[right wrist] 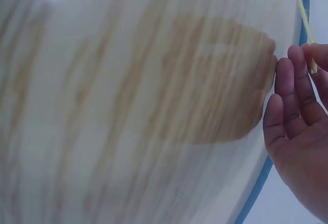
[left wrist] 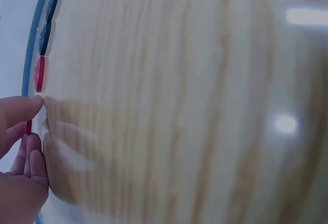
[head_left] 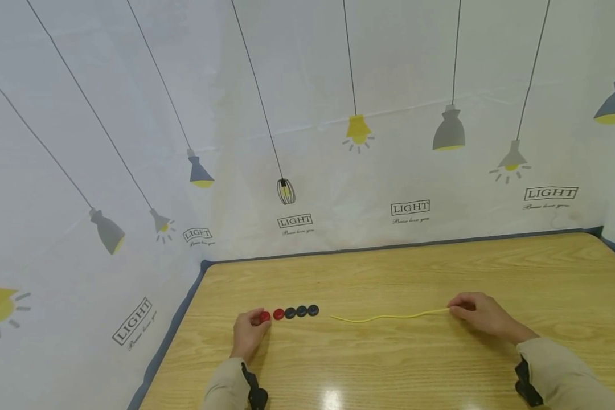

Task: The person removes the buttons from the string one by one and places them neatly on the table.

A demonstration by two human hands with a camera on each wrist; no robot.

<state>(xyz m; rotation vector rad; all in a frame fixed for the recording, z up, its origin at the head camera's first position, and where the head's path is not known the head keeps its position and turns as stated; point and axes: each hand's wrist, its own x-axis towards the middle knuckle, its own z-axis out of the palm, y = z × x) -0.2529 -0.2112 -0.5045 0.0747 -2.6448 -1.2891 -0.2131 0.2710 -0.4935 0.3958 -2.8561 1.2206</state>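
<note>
At the left end of a row of small round discs, my left hand pinches a red disc between thumb and fingers, at the tabletop. Just right of it lies a second red disc, followed by three black discs side by side. In the left wrist view, my fingers cover most of the pinched disc. To the right, my right hand pinches one end of a thin yellow string. The string runs leftward over the table, slightly wavy, its free end near the last black disc.
The wooden table has a glossy top with light reflections. Behind and to the left hangs a white sheet printed with lamps and lettering. A dark blue strip follows the table's edge. Dark straps circle both wrists.
</note>
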